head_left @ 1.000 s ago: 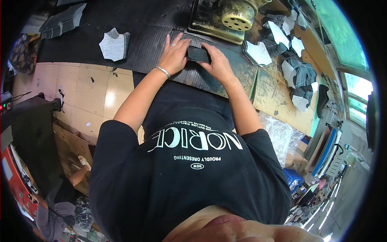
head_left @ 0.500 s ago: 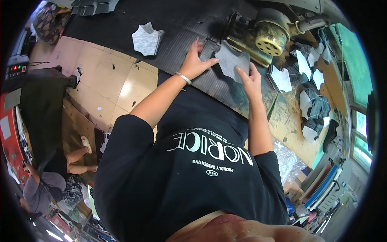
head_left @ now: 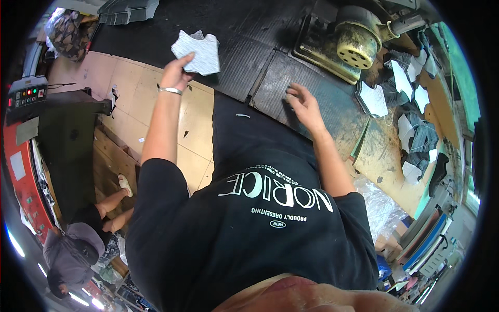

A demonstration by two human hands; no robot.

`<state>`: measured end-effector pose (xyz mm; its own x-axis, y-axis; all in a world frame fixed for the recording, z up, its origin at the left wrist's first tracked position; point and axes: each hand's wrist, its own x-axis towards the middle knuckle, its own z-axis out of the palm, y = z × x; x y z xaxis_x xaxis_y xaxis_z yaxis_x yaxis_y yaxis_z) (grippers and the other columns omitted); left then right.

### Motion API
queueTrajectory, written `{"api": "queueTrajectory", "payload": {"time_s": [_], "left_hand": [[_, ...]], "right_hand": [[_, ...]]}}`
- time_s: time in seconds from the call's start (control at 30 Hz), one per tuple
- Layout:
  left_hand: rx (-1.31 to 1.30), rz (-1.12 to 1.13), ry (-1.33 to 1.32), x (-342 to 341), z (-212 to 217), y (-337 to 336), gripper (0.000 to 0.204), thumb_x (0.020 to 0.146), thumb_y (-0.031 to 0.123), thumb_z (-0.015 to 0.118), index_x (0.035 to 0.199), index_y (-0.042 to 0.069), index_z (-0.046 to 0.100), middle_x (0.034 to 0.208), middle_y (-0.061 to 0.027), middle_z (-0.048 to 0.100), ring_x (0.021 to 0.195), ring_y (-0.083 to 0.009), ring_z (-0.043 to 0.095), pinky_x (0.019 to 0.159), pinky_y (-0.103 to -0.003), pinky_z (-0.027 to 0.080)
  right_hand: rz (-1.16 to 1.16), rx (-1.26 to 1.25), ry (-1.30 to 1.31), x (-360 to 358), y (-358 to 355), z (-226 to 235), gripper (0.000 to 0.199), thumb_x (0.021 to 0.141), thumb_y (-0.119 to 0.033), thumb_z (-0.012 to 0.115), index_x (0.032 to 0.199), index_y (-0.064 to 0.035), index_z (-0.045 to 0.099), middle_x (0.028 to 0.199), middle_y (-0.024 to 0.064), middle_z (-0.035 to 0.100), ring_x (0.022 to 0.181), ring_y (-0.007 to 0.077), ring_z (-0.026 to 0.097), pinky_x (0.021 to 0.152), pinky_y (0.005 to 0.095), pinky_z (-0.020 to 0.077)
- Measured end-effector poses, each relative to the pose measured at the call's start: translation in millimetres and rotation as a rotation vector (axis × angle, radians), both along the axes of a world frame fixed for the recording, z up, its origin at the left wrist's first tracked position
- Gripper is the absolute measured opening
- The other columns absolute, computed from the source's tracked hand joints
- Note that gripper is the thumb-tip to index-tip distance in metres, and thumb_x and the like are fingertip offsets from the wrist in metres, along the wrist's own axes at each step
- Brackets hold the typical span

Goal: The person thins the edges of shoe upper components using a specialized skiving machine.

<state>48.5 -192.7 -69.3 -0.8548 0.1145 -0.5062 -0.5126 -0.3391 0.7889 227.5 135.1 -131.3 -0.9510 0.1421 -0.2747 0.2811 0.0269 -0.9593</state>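
Observation:
My left hand (head_left: 178, 74) grips the near edge of a small stack of light grey cut fabric pieces (head_left: 200, 54), thumb on top and fingers mostly hidden beneath. The pieces have a notched, curved outline and lie at the near edge of the dark worktable (head_left: 236, 60). My right hand (head_left: 305, 106) is over the ribbed black mat (head_left: 280, 78), fingers loosely bent and apart, nothing in it.
A worn yellow-and-black machine (head_left: 356, 41) stands at the back right. Several bundles of grey cut pieces (head_left: 373, 100) lie to its right. More dark grey pieces (head_left: 129, 11) are at the far left. Another person (head_left: 78, 242) is at lower left, beside a red machine (head_left: 21, 166).
My left hand has moved left from the mat to the stack. The grey piece both hands held is gone from the mat. My right hand has let go and drawn slightly left and nearer.

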Motion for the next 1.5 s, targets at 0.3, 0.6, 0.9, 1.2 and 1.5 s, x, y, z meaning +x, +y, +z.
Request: {"api": "queueTrajectory", "payload": {"time_s": [0.3, 0.6, 0.9, 1.2, 1.5], "left_hand": [[-0.414, -0.104, -0.032, -54, -31, 0, 0.045, 0.074, 0.016, 0.076, 0.110, -0.005, 0.058, 0.102, -0.0130, 0.064, 0.095, -0.0246, 0.063, 0.077, -0.037, 0.050], [-1.796, -0.113, 0.745, -49, -22, -21, 0.088, 0.063, 0.048, 0.080, 0.123, -0.009, 0.050, 0.119, -0.0259, 0.056, 0.116, -0.0370, 0.051, 0.097, -0.041, 0.042], [-1.175, -0.063, 1.400, 54, 23, 100, 0.061, 0.076, 0.013, 0.074, 0.126, -0.007, 0.044, 0.123, -0.0229, 0.050, 0.118, -0.0368, 0.046, 0.103, -0.043, 0.035], [-0.891, -0.314, 1.204, 122, -8, 136, 0.059, 0.076, 0.005, 0.069, 0.127, -0.008, 0.042, 0.129, -0.0228, 0.043, 0.122, -0.0365, 0.043, 0.103, -0.040, 0.038], [-0.798, -0.721, 1.367, 142, 1, 202, 0.066, 0.078, 0.020, 0.068, 0.131, -0.006, 0.040, 0.135, -0.0232, 0.042, 0.128, -0.0384, 0.038, 0.109, -0.044, 0.028]], "right_hand": [[-0.157, -0.040, 0.019, 29, 28, -12, 0.034, 0.091, -0.010, 0.054, 0.123, 0.0043, 0.052, 0.102, 0.0120, 0.063, 0.092, 0.0174, 0.063, 0.080, 0.0280, 0.0506], [-0.645, 0.623, 0.322, 49, 126, 42, 0.021, 0.081, -0.012, 0.064, 0.099, -0.0006, 0.065, 0.096, 0.0151, 0.067, 0.087, 0.0243, 0.065, 0.079, 0.0325, 0.0510], [-0.081, 0.936, -0.401, 33, 303, 26, 0.081, 0.062, -0.047, 0.079, 0.119, 0.0071, 0.056, 0.117, 0.0240, 0.060, 0.110, 0.0340, 0.058, 0.094, 0.0369, 0.0447], [-0.035, 0.863, -0.650, 42, 287, 31, 0.087, 0.056, -0.044, 0.084, 0.117, 0.0108, 0.057, 0.110, 0.0230, 0.063, 0.103, 0.0310, 0.061, 0.090, 0.0347, 0.0462], [-0.236, 0.742, 0.066, 81, 125, 69, 0.035, 0.071, -0.014, 0.078, 0.097, -0.0043, 0.057, 0.087, 0.0147, 0.063, 0.083, 0.0268, 0.062, 0.075, 0.0340, 0.0478]]}}
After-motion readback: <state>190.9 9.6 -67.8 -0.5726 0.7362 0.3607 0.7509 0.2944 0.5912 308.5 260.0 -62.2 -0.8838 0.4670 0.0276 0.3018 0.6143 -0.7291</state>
